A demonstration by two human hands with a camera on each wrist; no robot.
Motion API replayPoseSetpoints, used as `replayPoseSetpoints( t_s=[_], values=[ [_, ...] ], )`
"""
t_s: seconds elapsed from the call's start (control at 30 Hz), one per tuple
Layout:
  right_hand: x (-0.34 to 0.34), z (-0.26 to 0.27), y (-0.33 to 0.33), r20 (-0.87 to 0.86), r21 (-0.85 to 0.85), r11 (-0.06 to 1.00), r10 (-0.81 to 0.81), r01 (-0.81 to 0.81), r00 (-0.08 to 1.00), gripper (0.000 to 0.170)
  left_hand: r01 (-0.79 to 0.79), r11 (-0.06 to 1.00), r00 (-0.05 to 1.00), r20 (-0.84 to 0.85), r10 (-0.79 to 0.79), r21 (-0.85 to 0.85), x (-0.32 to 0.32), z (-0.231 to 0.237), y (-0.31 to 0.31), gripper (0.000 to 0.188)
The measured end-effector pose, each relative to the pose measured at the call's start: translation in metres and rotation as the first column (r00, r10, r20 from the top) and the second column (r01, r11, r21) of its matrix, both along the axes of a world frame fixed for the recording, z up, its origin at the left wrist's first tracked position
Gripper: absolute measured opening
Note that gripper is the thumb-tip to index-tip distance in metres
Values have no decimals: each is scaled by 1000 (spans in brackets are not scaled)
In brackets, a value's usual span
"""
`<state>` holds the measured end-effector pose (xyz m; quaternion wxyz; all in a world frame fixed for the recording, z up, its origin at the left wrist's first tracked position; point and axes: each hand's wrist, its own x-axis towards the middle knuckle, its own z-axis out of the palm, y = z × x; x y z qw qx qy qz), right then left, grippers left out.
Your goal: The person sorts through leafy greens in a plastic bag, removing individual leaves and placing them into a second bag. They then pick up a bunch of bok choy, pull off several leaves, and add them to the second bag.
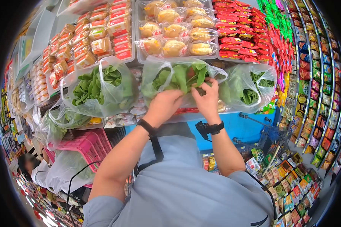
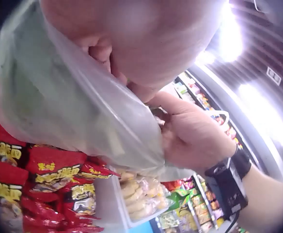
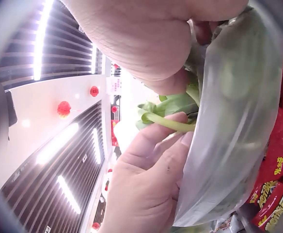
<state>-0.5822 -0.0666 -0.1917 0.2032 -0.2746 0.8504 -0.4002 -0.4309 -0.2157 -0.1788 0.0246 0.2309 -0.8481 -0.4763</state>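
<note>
A clear plastic bag (image 1: 151, 81) of leafy greens (image 1: 180, 77) stands with its top spread, between two similar bags. My left hand (image 1: 165, 106) is at its near edge; in the right wrist view the left hand (image 3: 146, 179) pinches a pale green stem (image 3: 168, 123) between thumb and finger. My right hand (image 1: 207, 100) has its fingers bent over the leaves at the bag's right side, and its thumb touches a stem in the right wrist view. Seen from the left wrist, the right hand (image 2: 195, 133) is behind the bag (image 2: 107, 116), its fingertips partly hidden.
Bags of greens stand left (image 1: 129, 94) and right (image 1: 267, 87). Behind are trays of wrapped buns (image 1: 174, 29) and red packets (image 1: 235, 34). A pink crate (image 1: 89, 145) is at the lower left, with a person (image 1: 39, 172) beyond. Snack shelves line the right.
</note>
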Motion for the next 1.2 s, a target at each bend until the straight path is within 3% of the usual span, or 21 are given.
replayPoseSetpoints(
  t_s=[0.1, 0.2, 0.3, 0.5, 0.6, 0.7, 0.8, 0.9, 0.93, 1.0, 1.03, 1.13, 1.17, 1.2],
  values=[
    [2, -5, 5, -18, -3, 1000, 8, -8, 1000, 24, 108, 986, 987, -107, -121, -124, 2, 3, 5, 28],
    [0, -14, 10, -25, -19, 1000, -3, 3, 1000, 23, 1, 1000, 976, -218, 4, 23, -4, 5, 17, 30],
    [-1, -11, 9, -8, -39, 999, -13, 13, 1000, 22, -6, 1000, 976, -218, 6, -1, -8, 11, 22, 31],
    [-4, -12, 9, -6, -24, 1000, 3, -4, 1000, 23, -25, 985, 985, -175, -5, -171, -10, 15, 25, 27],
    [-3, -13, 8, 11, -20, 1000, 11, -11, 1000, 25, 34, 927, 967, -221, -124, -373, -13, 15, 19, 25],
    [-2, -11, 7, 85, -63, 998, 8, -2, 996, 26, 54, 899, 952, -249, -178, -435, -13, 10, 17, 22],
    [-3, -18, 9, 105, -48, 999, -22, 27, 994, 26, 63, 934, 975, -180, -133, -351, -16, 17, 19, 18],
    [-4, -16, 8, -23, 26, 1000, -14, 14, 1000, 25, -145, 989, 958, -250, 142, 8, -14, 3, 18, 18],
    [-4, -15, 8, -13, 13, 999, -37, 37, 999, 25, -219, 945, 948, -177, 266, 244, -11, -3, 18, 19],
    [-1, -12, 6, 9, -10, 996, -84, 84, 996, 26, -364, 677, 899, 51, 435, 640, -1, -12, 13, 21],
    [2, -5, 3, 9, -16, 993, -116, 116, 993, 26, -351, 662, 904, 55, 425, 662, 2, -9, 9, 23],
    [17, 4, -1, -340, -92, 985, -166, 143, 926, 26, -312, 690, 923, 37, 383, 653, 6, 5, 3, 23],
    [19, 2, 3, -564, -94, 996, -50, -4, 824, 24, -302, 703, 932, 45, 359, 644, 6, 9, 2, 24],
    [18, 0, 1, -537, -77, 986, 84, -147, 840, 24, -294, 697, 933, 38, 357, 654, 7, 9, 2, 24]
  ],
)
